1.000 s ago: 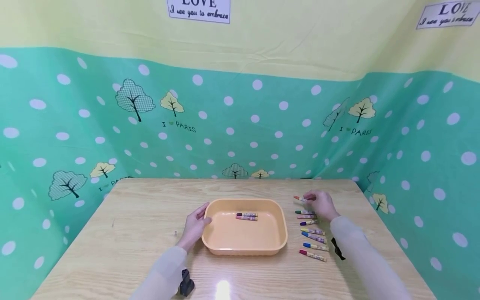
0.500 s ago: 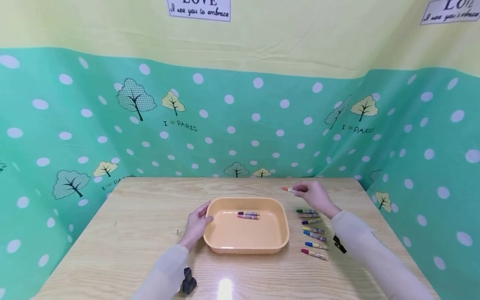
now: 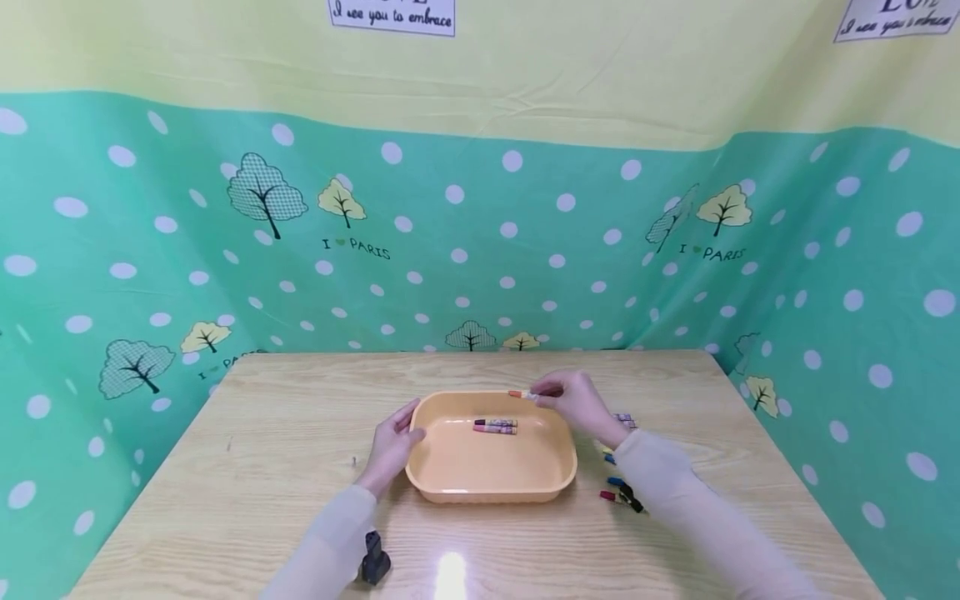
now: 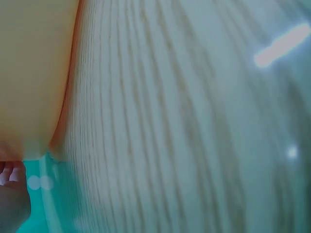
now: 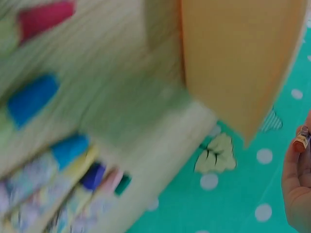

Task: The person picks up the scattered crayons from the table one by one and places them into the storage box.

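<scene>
An orange crayon (image 3: 521, 394) is pinched between the fingertips of my right hand (image 3: 581, 406), over the far right part of a peach plastic tray (image 3: 491, 497). The right wrist view shows the crayon's end (image 5: 299, 144) at its right edge. My left hand (image 3: 390, 446) grips the tray's left rim, thumb on the inside. Inside the tray, a dark crayon (image 3: 486, 422) and a pink crayon (image 3: 489, 430) lie side by side. To the right of the tray, more crayons are partly hidden by my right arm, among them a red crayon (image 3: 609, 497) and a blue crayon (image 5: 33, 99).
The tray stands on a light wooden table (image 3: 277, 467). A green and yellow curtain (image 3: 465, 250) hangs behind and along the sides. Black devices sit at both wrists, one (image 3: 375, 560) by the left sleeve.
My right hand has lifted the orange crayon off the table and carried it left, from beyond the crayon row to above the tray. The left hand has kept its hold on the rim.
</scene>
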The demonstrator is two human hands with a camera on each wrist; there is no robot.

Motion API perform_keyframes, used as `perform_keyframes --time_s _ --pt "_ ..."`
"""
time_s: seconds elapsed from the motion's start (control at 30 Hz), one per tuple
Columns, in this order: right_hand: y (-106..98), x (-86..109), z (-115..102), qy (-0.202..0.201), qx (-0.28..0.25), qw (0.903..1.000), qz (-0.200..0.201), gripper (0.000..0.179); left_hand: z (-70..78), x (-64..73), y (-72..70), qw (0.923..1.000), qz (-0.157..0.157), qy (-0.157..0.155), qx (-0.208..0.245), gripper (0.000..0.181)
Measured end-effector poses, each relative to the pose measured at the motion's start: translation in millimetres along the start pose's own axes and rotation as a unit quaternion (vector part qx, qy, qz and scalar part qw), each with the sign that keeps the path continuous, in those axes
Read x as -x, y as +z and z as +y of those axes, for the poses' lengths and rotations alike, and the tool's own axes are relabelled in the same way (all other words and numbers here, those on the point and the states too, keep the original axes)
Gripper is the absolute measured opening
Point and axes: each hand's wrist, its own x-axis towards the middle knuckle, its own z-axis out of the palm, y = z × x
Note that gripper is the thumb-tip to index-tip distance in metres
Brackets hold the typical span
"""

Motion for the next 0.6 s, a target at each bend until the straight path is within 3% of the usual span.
perform_keyframes --time_s 0.27,0.6 --pt "33 -2.5 3 0.017 -0.053 0.9979 -0.033 0.023 0.4 -1.7 0.5 1.0 0.003 0.001 -0.001 0.06" --pt "53 -0.6 12 0.034 -0.051 0.9971 -0.045 0.023 -0.1 -0.8 0.1 1.0 0.003 0.001 0.001 0.06"
